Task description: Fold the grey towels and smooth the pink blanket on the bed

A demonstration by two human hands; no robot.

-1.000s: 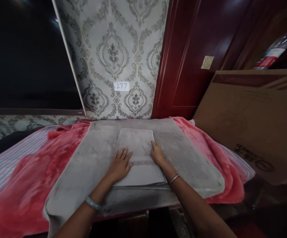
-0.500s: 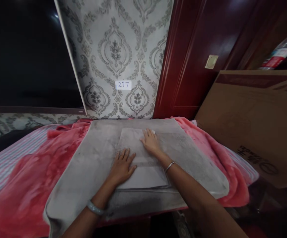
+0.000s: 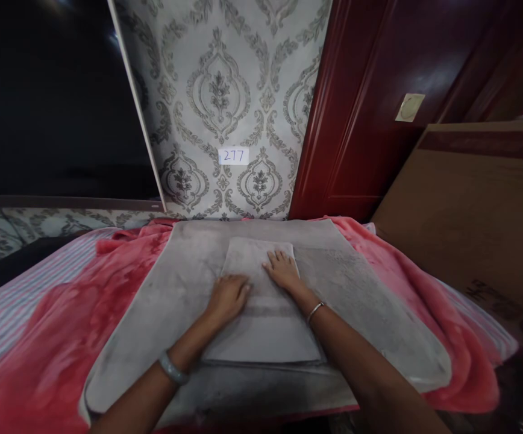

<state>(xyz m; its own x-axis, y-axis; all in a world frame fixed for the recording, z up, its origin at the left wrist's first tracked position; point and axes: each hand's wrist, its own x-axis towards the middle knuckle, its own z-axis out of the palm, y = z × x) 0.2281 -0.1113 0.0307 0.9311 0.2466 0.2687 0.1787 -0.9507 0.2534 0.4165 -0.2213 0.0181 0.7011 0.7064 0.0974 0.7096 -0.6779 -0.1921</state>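
Note:
A light grey folded cloth (image 3: 266, 337) lies flat in the middle of a larger grey plush mat (image 3: 162, 337). Resting on the cloth's left side is my left hand (image 3: 229, 296), its fingers bent and pointing right, with the fingertips partly hidden. Farther up, near the cloth's upper right edge, my right hand (image 3: 283, 270) lies flat, fingers spread. Neither hand visibly lifts any fabric. The cloth's lower edge is straight, and a darker band crosses it below the hands.
Under the mat spreads a pink plush blanket (image 3: 76, 307) over striped fabric (image 3: 40, 289). A large cardboard box (image 3: 473, 199) stands at the right. Behind are a patterned wall (image 3: 219, 90) with a "277" label (image 3: 233, 155), a dark screen (image 3: 58, 108) and a red wooden panel (image 3: 356, 114).
My left hand has turned to the right and its fingers have bent in from a flat spread. My right hand stays flat at nearly the same place on the cloth. The view has shifted slightly.

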